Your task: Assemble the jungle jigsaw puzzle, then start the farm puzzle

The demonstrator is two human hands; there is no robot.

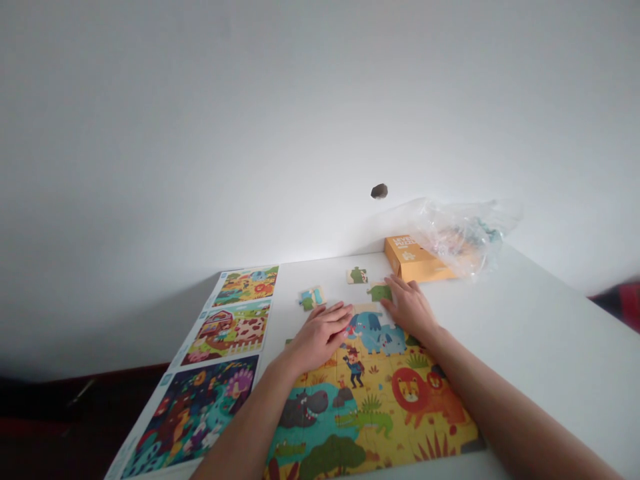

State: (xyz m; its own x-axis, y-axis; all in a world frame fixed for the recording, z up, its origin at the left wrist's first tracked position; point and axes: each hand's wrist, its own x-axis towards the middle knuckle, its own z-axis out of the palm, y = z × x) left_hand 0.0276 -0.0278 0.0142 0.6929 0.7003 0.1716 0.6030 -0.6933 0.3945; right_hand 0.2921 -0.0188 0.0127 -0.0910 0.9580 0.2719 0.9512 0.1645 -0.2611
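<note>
A jigsaw puzzle (pixel 370 393) with a hippo, crocodile, lions and elephants lies on the white table, mostly joined, its top edge partly unfilled. My left hand (pixel 323 337) rests flat over its upper left part, fingers stretched out together. Just beyond the top edge, my right hand (pixel 411 308) has its thumb and fingers at the right side of a green puzzle piece (pixel 379 292). Two other loose parts lie nearby: a green and cream puzzle piece (pixel 357 275) farther back, and blue and green puzzle pieces (pixel 313 297) beyond my left fingers.
Left of the puzzle lies a sheet (pixel 227 332) with three printed pictures. An orange puzzle box (pixel 415 261) stands at the back right, with a clear plastic bag (pixel 467 233) over it. Behind the table (pixel 535 333) rises a white wall with a small hole (pixel 379 191).
</note>
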